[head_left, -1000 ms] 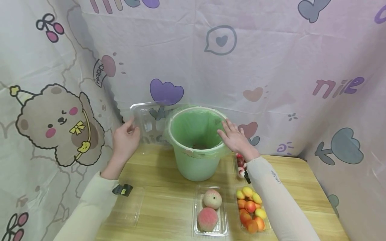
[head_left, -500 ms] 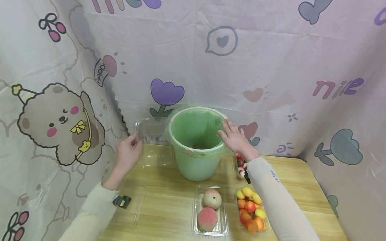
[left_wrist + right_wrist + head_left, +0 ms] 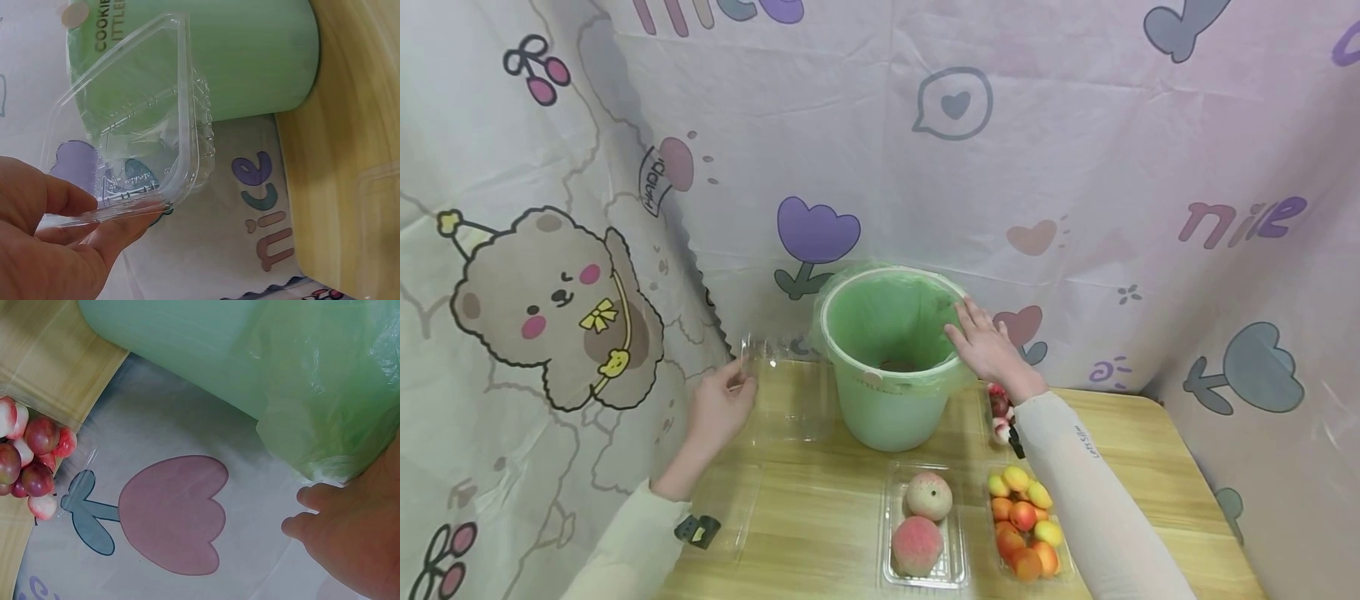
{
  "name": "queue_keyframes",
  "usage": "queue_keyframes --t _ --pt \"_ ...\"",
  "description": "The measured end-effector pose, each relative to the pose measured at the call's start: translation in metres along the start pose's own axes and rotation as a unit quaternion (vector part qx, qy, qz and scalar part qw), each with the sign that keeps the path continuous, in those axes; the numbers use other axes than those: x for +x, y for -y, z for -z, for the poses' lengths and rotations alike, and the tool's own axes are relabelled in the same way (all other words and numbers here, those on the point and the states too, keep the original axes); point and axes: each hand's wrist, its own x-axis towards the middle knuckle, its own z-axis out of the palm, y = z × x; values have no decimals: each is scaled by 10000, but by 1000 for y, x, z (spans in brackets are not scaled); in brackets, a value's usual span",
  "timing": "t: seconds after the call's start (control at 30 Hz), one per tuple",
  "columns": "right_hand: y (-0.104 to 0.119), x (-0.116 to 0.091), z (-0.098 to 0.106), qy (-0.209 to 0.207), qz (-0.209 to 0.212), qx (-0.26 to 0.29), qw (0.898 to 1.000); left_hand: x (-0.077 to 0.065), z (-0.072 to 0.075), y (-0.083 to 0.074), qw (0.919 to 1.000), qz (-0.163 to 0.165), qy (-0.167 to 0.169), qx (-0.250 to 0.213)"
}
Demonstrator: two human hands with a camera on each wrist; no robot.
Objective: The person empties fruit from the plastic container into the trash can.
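A clear plastic box (image 3: 184,106) is pinched at its edge between the thumb and fingers of my left hand (image 3: 718,408), left of the bucket. It tilts with its hollow showing in the left wrist view. The light green bucket (image 3: 891,421) stands upright on the table, lined with a thin green plastic bag (image 3: 325,394) folded over its rim. Low inside it, a small dark reddish patch shows. My right hand (image 3: 988,346) rests on the right side of the rim, fingers extended over the bag; in the right wrist view its fingertips are partly hidden.
On the wooden table (image 3: 820,517), a clear tray (image 3: 891,575) holds a pink peach (image 3: 917,546) and a paler round fruit (image 3: 928,496). Beside it are small yellow and orange fruits (image 3: 1022,517). Grapes (image 3: 40,478) lie behind the right sleeve. Another clear tray (image 3: 741,533) lies at left. Printed cloth hangs behind.
My left hand has moved down and slightly right with the clear box, bringing it from in front of the cloth to lower over the table. The right hand has stayed on the rim.
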Motion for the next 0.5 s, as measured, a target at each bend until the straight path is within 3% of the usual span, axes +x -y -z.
queue_keyframes --t 0.5 --pt "1 -1 0 13 8 -2 10000 -23 -12 27 9976 415 496 262"
